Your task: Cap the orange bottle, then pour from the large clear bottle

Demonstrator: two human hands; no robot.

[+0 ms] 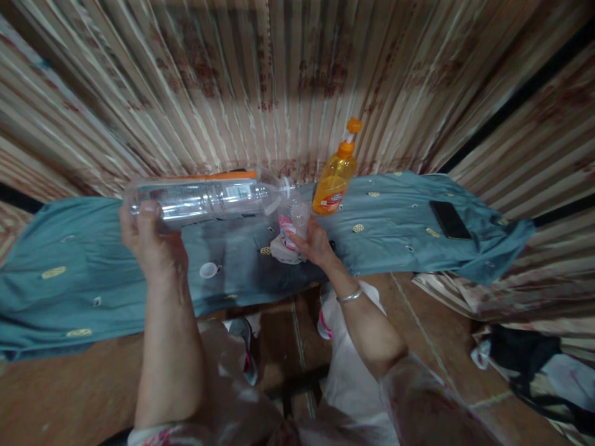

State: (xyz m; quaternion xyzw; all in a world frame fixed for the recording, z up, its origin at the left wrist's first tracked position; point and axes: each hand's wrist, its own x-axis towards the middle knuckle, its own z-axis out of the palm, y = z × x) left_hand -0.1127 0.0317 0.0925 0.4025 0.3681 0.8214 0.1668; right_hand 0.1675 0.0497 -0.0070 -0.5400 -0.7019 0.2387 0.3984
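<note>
My left hand is closed around the base of a clear plastic bottle with an orange-edged label, held on its side with the open neck pointing right. The neck ends just above a small clear container that my right hand grips, together with a white and pink cloth or packet. A white bottle cap lies on the teal cloth below the bottle.
An orange pump bottle stands behind my right hand. A black phone lies on the cloth at the right. A striped curtain hangs behind the table. Dark clothing lies on the floor at the lower right.
</note>
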